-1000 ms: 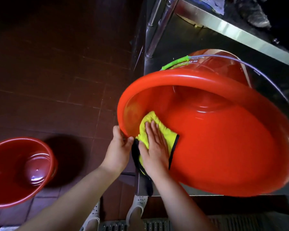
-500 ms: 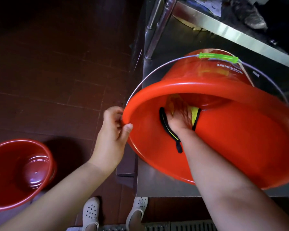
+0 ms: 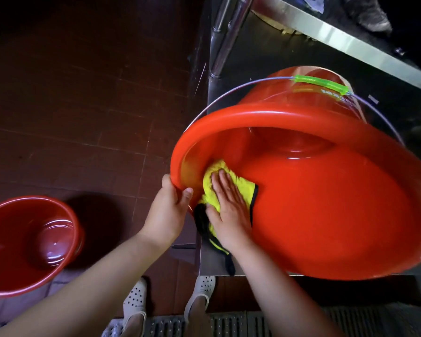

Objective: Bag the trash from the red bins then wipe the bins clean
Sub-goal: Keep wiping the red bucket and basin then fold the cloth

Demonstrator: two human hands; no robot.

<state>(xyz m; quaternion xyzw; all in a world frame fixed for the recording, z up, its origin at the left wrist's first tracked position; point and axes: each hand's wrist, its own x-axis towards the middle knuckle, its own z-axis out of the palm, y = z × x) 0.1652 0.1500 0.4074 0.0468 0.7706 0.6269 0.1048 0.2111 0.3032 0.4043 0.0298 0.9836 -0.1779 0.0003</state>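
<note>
A big red bin [image 3: 326,215] lies tilted on its side on a low steel shelf, its mouth towards me. Its wire handle with a green grip [image 3: 320,85] arcs over the top. My left hand [image 3: 168,210] grips the bin's near left rim. My right hand [image 3: 229,205] lies flat on a yellow cloth with black edging [image 3: 213,176], pressing it against the inner wall close to the rim. A black part of the cloth hangs out below the rim. A second red bin [image 3: 22,244] stands upright and empty on the floor at the left.
The steel shelf [image 3: 204,259] belongs to a steel table whose legs [image 3: 226,32] rise at the top middle and whose top edge [image 3: 350,42] crosses the upper right. Dark red floor tiles fill the left. A metal floor grate [image 3: 229,322] runs by my white shoes.
My right hand has drawn the cloth from deep inside the bin back out to the inner wall by the near rim. My left hand has stayed on the rim.
</note>
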